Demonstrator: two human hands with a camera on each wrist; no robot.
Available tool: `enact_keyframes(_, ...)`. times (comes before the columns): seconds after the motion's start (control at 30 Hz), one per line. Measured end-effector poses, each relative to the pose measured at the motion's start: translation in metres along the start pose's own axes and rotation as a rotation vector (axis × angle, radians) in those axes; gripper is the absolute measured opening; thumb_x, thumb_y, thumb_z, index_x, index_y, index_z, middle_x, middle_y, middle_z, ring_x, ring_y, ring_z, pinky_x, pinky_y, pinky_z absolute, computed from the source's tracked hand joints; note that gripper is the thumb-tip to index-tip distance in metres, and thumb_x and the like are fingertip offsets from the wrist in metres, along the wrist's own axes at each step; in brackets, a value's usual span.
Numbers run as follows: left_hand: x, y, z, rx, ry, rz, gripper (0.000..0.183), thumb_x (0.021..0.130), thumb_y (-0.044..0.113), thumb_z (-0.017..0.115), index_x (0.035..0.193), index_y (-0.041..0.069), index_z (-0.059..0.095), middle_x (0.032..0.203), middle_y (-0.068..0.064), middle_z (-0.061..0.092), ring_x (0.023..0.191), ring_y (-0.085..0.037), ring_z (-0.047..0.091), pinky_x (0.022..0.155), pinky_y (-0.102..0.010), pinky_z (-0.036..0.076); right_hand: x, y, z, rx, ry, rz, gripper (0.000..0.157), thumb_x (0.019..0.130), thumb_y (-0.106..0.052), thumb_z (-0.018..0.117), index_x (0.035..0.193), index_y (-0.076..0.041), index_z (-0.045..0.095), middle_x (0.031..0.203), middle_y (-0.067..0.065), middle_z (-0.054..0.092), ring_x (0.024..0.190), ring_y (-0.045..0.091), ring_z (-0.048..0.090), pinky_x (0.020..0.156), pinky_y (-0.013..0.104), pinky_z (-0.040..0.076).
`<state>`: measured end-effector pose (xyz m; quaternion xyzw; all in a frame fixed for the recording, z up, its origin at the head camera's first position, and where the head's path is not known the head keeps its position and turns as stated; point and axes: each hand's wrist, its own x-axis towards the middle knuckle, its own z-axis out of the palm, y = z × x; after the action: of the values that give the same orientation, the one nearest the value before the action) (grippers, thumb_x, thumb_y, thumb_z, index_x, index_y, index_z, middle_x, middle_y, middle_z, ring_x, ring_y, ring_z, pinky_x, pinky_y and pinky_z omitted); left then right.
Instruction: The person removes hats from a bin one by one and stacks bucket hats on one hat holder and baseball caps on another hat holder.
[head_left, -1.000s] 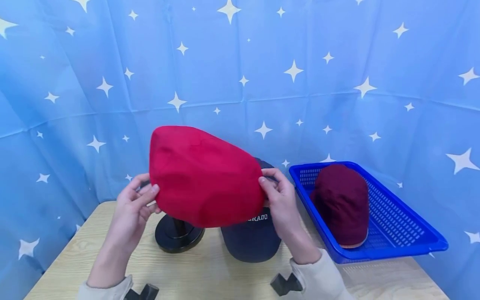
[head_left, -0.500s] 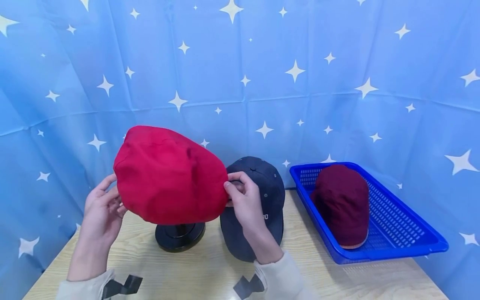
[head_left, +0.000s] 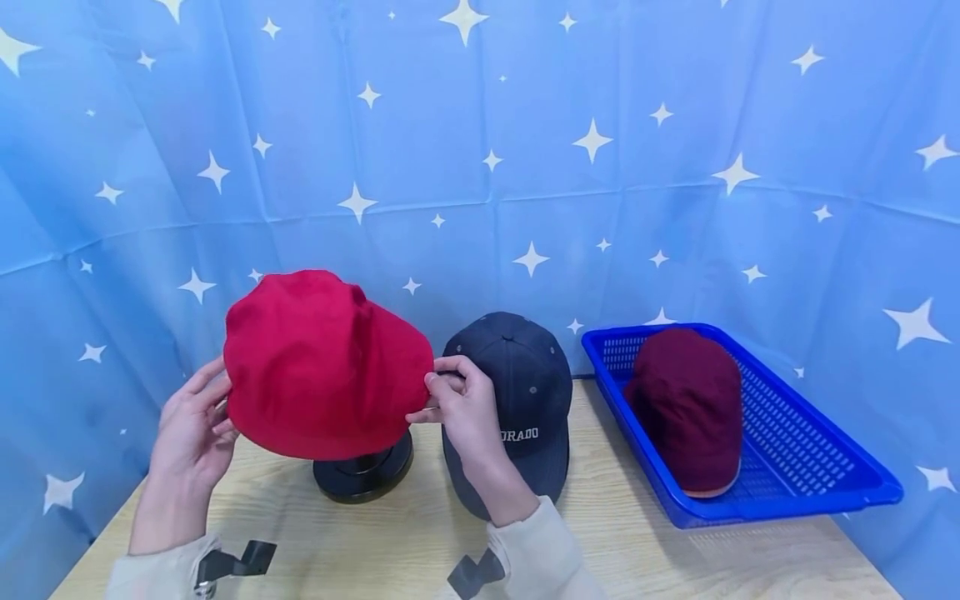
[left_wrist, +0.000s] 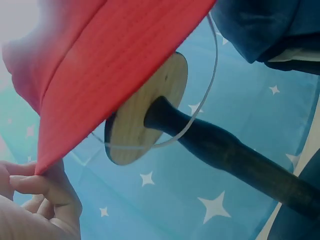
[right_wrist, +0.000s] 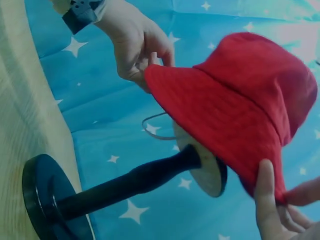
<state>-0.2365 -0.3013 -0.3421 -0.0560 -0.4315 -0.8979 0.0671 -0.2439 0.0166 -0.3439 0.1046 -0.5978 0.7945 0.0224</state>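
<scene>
A red bucket hat is tilted over a black hat stand, hiding most of it in the head view. My left hand pinches the brim on the left between thumb and fingers. On the opposite side my right hand grips the brim, thumb in front. The left wrist view shows the stand's round wooden top just under the brim, partly inside the hat. A thin pale cord hangs in a loop below the brim, around the post.
A dark navy cap with white lettering stands right beside the red hat, partly behind my right forearm. Farther right, a blue plastic basket holds a maroon hat. A star-patterned blue curtain closes off the back of the wooden table.
Both hands have carried the red hat leftward and lowered it over the hat stand. The hat has tipped so its crown and brim show, and the navy cap has come into fuller view.
</scene>
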Motion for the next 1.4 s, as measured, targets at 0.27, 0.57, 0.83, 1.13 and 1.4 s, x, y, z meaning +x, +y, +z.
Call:
enact_keyframes(0.27, 0.004, -0.004, -0.012, 0.001, 0.023, -0.066, 0.025, 0.105, 0.011, 0.056, 0.119, 0.018, 0.076, 0.097, 0.001, 0.074, 0.057, -0.012, 0.053, 0.045, -0.018, 0.037, -0.001, 0.009, 0.008, -0.075, 0.061, -0.037, 0.036, 0.103, -0.003, 0.056, 0.139, -0.006, 0.052, 0.115, 0.02, 0.067, 0.078, 0.014, 0.07, 0.077, 0.037, 0.066)
enact_keyframes(0.57, 0.008, -0.009, -0.016, 0.011, 0.092, -0.088, 0.022, 0.104, 0.014, 0.06, 0.114, 0.021, 0.078, 0.102, 0.004, 0.071, 0.071, -0.011, 0.061, 0.049, -0.019, 0.045, 0.002, 0.022, 0.012, -0.112, -0.094, -0.139, 0.047, 0.101, 0.005, 0.053, 0.147, -0.006, 0.055, 0.141, 0.018, 0.054, 0.064, 0.011, 0.055, 0.068, 0.019, 0.059)
enact_keyframes(0.83, 0.01, -0.013, -0.012, 0.055, 0.137, -0.017, 0.033, 0.103, 0.008, 0.061, 0.128, 0.027, 0.07, 0.102, 0.004, 0.072, 0.078, -0.013, 0.069, 0.059, -0.021, 0.055, 0.005, 0.035, 0.015, -0.016, -0.116, -0.128, 0.062, 0.101, 0.005, 0.053, 0.16, -0.007, 0.037, 0.165, 0.012, 0.034, 0.071, 0.009, 0.06, 0.077, 0.016, 0.058)
enact_keyframes(1.13, 0.013, -0.02, -0.012, 0.052, 0.035, 0.038, 0.04, 0.104, -0.002, 0.053, 0.133, 0.019, 0.068, 0.108, 0.001, 0.076, 0.083, -0.013, 0.072, 0.058, -0.02, 0.053, 0.0, 0.038, 0.022, 0.028, -0.009, -0.032, 0.066, 0.1, 0.001, 0.056, 0.161, -0.013, 0.037, 0.167, 0.007, 0.032, 0.068, 0.009, 0.056, 0.073, 0.018, 0.055)
enact_keyframes(1.4, 0.018, -0.026, -0.018, 0.125, -0.041, 0.065, 0.047, 0.105, -0.005, 0.047, 0.144, 0.018, 0.061, 0.127, 0.007, 0.069, 0.083, -0.01, 0.066, 0.055, -0.017, 0.047, -0.002, 0.04, 0.025, 0.0, 0.046, 0.026, 0.067, 0.096, 0.0, 0.058, 0.16, -0.015, 0.04, 0.167, 0.008, 0.032, 0.072, 0.012, 0.057, 0.068, 0.019, 0.056)
